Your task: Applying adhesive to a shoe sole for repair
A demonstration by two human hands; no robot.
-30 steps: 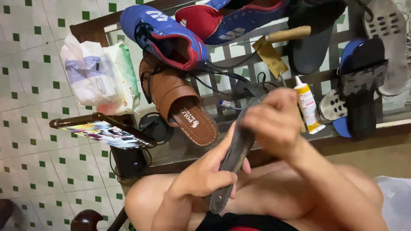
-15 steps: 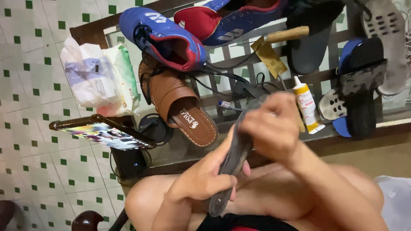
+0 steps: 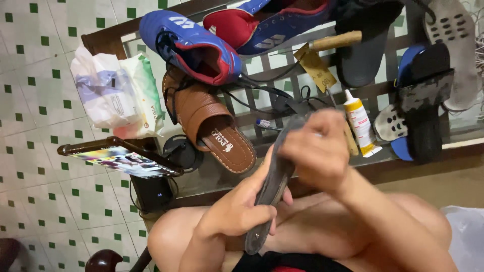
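Note:
A dark grey shoe sole (image 3: 272, 186) stands on edge over my lap. My left hand (image 3: 237, 209) grips its lower half. My right hand (image 3: 315, 151) is closed over its upper end; whether it holds a tool there is hidden. Just beyond my right hand, on the glass-topped table (image 3: 212, 174), stands a small white glue bottle (image 3: 359, 121) with a yellow label. A brown sandal (image 3: 209, 123) lies left of the sole.
On the table lie blue and red sports shoes (image 3: 194, 43), a black and blue slide sandal (image 3: 423, 100), a wooden-handled tool (image 3: 333, 43), black cables and a packet of wipes (image 3: 118, 93). A phone (image 3: 118, 158) on a stand shows a picture at the left. Green-dotted floor tiles lie beyond.
My right hand has shifted slightly along the top of the sole; the left hand keeps its grip. Nothing else has moved.

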